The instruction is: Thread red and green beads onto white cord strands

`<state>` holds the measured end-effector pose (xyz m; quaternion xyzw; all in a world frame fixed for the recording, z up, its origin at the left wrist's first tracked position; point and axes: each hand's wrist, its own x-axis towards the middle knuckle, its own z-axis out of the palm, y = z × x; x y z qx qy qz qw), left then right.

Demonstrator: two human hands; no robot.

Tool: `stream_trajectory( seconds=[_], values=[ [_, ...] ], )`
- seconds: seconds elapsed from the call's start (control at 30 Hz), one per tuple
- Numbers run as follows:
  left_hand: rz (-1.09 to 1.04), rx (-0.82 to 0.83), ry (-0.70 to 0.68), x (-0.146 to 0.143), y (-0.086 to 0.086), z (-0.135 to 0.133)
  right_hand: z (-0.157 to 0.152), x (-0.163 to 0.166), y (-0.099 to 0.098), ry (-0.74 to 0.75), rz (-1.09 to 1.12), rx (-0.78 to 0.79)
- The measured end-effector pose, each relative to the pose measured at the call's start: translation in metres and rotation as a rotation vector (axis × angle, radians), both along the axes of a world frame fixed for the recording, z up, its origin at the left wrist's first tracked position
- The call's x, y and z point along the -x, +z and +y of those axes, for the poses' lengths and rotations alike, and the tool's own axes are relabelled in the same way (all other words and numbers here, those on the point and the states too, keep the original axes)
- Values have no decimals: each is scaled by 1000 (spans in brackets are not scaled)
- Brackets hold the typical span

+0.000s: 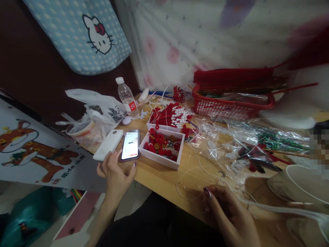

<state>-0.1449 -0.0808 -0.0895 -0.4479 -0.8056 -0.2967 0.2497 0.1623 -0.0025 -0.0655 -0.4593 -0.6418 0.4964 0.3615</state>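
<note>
My left hand (115,173) reaches over the table's front edge with fingers and thumb apart. Its fingertips are by the lower end of a white power-bank-like block (108,144) and the near end of a phone (130,145) with a lit screen. My right hand (228,212) is low over the table, its fingers curled and the thumb against them. A thin pale thread (178,183) loops across the wood to these fingertips. Right of the phone, an open white box (159,161) holds red and gold ornaments. Behind it, a second box contains red pieces and white pearl-like beads (180,116).
A water bottle (127,96), a white plastic bag (102,109) and a paper bowl (81,132) stand at the left. A red basket (218,106) of red stems is at the back. Clear packets (213,137) lie on the right, near a pale round container (280,185).
</note>
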Motion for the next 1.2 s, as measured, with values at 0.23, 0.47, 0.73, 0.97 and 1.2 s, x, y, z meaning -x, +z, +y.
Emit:
stream_trajectory(
  seconds=[0.23,0.47,0.73,0.97,1.2],
  values=[
    [-75,8,-129,-4,8,4,1,-1,-3,17,-2,-4],
    [54,-127,-60,0,5,-4,-1,-2,-4,18,-1,15],
    [41,-143,-50,1,3,-6,0,-2,-2,24,7,-6],
    [56,-134,-28,-2,-2,-6,-1,-3,-5,27,-21,-25],
    [16,-12,60,-5,0,-7,1,-4,-9,34,-53,-46]
  ],
)
